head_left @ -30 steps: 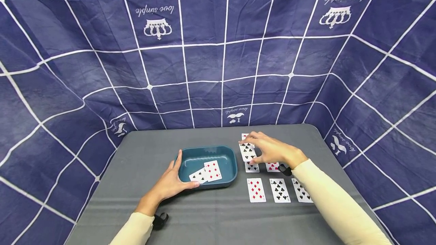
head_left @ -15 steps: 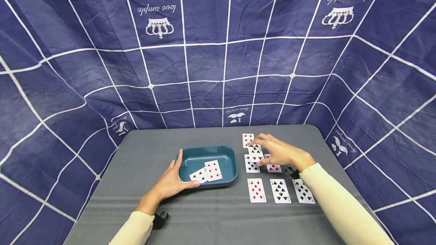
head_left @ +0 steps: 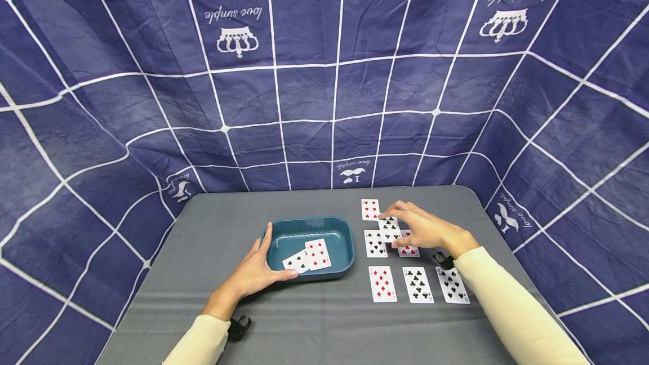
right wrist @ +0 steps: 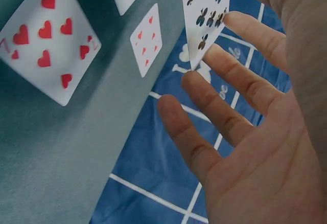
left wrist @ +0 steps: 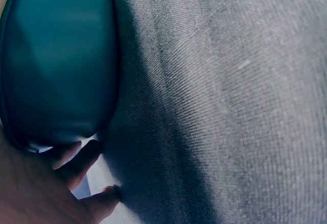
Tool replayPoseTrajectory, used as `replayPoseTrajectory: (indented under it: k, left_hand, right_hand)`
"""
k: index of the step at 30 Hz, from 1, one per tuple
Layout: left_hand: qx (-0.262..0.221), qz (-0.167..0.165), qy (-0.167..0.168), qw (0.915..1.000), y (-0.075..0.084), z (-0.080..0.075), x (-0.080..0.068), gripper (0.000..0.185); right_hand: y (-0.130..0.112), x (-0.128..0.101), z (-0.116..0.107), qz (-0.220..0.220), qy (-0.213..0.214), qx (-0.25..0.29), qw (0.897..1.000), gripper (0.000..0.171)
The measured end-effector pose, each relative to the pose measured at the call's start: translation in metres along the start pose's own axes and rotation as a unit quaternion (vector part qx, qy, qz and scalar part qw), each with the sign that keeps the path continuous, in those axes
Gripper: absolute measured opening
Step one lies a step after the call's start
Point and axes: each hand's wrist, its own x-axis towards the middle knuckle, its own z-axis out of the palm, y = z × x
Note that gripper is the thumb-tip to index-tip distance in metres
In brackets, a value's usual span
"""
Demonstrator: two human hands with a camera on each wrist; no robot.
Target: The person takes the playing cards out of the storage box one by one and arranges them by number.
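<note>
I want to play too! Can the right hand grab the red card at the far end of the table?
Probably yes. The right hand is just beside the red card, nothing lies between, but its grip already holds a clubs card.

The teal tray's (left wrist: 56,65) outer wall fills the upper left. The left hand (left wrist: 36,193) lies against its lower edge, fingertips (left wrist: 110,193) touching the grey worktop (left wrist: 230,106).

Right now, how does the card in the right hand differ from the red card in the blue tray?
The clubs card is black-suited and lifted, pinched by the right hand above the cards on the table. The red card in the tray shows diamonds, lies flat and is not held; it overlaps a black card there. The left hand grips the tray. Both cards are white playing cards, face up.
</note>
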Motion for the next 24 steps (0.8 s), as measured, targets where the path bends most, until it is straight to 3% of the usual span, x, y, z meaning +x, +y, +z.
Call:
replayPoseTrajectory:
  k: [24]
  left_hand:
    - [-0.007,0.002,0.000,1.0000,0.000,-0.001,-0.001,0.157]
  right_hand:
    - [0.036,-0.035,0.006,0.028,0.014,0.007,0.999,0.070]
